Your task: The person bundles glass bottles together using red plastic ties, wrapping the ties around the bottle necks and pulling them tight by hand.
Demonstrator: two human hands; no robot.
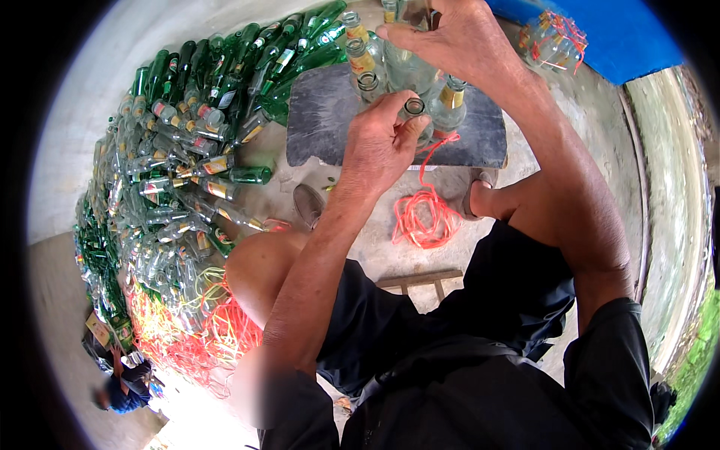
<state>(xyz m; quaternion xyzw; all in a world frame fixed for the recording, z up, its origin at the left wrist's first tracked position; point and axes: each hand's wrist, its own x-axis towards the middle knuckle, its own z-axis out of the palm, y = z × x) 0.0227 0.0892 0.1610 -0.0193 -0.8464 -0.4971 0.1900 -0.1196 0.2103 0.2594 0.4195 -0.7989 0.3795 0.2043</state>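
Note:
Several clear glass bottles [409,67] stand upright in a tight group on a dark square slab [319,112]. My left hand [379,142] is closed, thumb and forefinger round the neck of the nearest glass bottle [414,110]. Across the far side of the group reaches my right hand [461,37], its digits curved round a glass bottle there; some of its fingers are hidden near the upper edge. Beside my left hand is another bottle neck [367,81]. A red plastic string [426,165] runs from under the bottles down the slab's near edge.
Below the slab lies a loose coil of red string [426,219]. A large pile of green and clear bottles [187,150] fills the left, with tangled string [202,330] nearby. A tied bottle bundle [553,43] stands far right. Another person [127,386] is at lower left.

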